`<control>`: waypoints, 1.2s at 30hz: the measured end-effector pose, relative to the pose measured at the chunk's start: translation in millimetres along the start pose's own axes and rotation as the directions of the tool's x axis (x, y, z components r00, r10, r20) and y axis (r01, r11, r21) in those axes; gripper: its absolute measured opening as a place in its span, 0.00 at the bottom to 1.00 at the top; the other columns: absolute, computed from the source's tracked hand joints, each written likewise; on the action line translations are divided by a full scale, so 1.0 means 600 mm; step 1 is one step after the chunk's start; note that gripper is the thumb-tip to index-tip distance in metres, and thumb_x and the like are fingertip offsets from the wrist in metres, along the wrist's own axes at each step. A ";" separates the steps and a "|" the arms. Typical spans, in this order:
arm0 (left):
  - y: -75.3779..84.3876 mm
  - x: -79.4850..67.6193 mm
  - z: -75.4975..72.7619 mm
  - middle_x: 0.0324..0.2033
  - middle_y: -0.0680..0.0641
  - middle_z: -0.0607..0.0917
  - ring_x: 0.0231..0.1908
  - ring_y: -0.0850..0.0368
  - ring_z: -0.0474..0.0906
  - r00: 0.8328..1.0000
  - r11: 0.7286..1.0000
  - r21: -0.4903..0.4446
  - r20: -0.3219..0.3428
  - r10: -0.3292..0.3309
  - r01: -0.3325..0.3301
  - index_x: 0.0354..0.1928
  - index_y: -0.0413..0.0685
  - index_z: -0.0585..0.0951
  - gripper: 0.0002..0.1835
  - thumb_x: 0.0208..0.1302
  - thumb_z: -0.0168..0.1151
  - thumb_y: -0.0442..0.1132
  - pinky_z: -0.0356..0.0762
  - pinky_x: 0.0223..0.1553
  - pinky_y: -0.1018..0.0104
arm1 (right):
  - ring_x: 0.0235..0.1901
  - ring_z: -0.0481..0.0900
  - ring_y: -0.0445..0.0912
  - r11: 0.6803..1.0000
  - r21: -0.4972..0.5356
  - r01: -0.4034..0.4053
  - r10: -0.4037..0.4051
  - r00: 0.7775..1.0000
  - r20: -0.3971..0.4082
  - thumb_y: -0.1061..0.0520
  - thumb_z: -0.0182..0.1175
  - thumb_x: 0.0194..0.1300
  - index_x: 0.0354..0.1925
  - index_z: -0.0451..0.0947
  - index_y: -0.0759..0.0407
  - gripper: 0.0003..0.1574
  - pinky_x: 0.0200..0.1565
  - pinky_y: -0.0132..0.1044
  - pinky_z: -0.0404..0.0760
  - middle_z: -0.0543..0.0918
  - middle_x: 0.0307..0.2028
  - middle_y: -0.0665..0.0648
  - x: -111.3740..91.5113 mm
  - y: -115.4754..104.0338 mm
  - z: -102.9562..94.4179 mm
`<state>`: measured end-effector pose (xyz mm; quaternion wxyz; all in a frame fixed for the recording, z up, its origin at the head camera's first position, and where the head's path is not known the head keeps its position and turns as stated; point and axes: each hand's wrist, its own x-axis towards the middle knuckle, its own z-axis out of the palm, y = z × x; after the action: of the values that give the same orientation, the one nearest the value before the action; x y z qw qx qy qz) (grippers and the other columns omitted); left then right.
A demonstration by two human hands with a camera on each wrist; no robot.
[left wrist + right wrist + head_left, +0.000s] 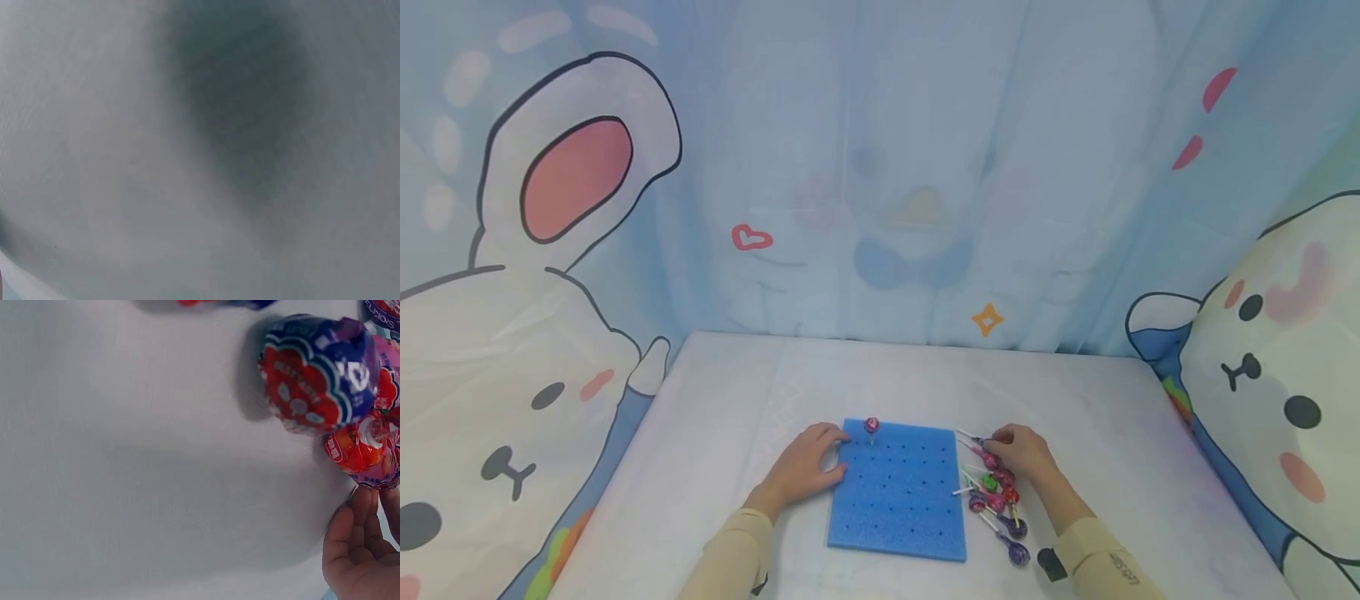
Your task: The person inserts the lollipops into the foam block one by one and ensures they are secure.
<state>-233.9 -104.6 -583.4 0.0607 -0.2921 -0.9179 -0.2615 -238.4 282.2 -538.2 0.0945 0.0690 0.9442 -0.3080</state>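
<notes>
A blue foam board [895, 521] with rows of small holes lies flat on the white table. One lollipop [871, 426] with a pink-red wrapper stands upright in a hole near its far left corner. My left hand [805, 462] rests along the board's left edge, thumb and fingers spread and touching it. Right of the board, my right hand [1024, 454] pinches a dark-wrapped lollipop [981, 442] at the far end of a loose pile, its white stick pointing left. The right wrist view shows the fingertips [364, 503] close against wrapped candy heads. The left wrist view is blurred.
Several more lollipops [996, 500] in pink, red, green and purple wrappers lie piled beside the board's right edge, some sticks overlapping it. A purple lollipop [1018, 553] lies nearest me. A printed curtain [917, 167] hangs behind the table [760, 375].
</notes>
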 end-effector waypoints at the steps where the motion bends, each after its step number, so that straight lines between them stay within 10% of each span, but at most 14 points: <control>1: 0.000 0.000 0.000 0.54 0.52 0.78 0.59 0.55 0.72 1.000 1.000 -0.001 -0.001 0.000 0.000 0.56 0.55 0.77 0.22 0.61 0.63 0.50 0.70 0.62 0.57 | 0.45 0.78 0.60 1.000 -0.006 0.006 -0.006 1.000 -0.002 0.50 0.61 0.65 0.49 0.77 0.71 0.25 0.48 0.55 0.78 0.81 0.43 0.66 0.000 0.000 -0.001; 15: 0.004 0.001 -0.005 0.55 0.53 0.78 0.60 0.56 0.71 1.000 1.000 0.002 0.012 -0.021 0.021 0.57 0.56 0.77 0.22 0.61 0.63 0.51 0.70 0.63 0.58 | 0.50 0.76 0.60 0.989 0.131 0.065 -0.027 0.963 -0.269 0.54 0.60 0.67 0.56 0.75 0.66 0.24 0.44 0.51 0.82 0.77 0.52 0.67 0.009 -0.030 0.004; 21: 0.004 0.000 -0.003 0.55 0.53 0.78 0.60 0.56 0.72 1.000 1.000 0.004 0.011 -0.015 0.015 0.57 0.56 0.77 0.22 0.61 0.63 0.51 0.70 0.63 0.59 | 0.54 0.76 0.54 0.962 0.250 0.111 -0.030 0.951 -0.306 0.35 0.58 0.66 0.61 0.73 0.55 0.35 0.46 0.47 0.83 0.78 0.54 0.59 0.041 -0.016 0.026; 36: 0.002 -0.001 -0.001 0.54 0.53 0.78 0.59 0.56 0.72 1.000 1.000 -0.003 0.005 -0.008 0.008 0.56 0.55 0.77 0.22 0.61 0.63 0.50 0.70 0.63 0.58 | 0.60 0.75 0.54 0.758 0.632 0.160 -0.138 0.987 -0.085 0.57 0.54 0.73 0.65 0.69 0.59 0.25 0.62 0.43 0.73 0.74 0.62 0.64 -0.006 -0.098 0.018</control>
<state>-232.8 -104.2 -582.2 0.0571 -0.2890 -0.9189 -0.2623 -244.7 228.7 -512.6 0.0252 0.0266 0.7878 -0.6149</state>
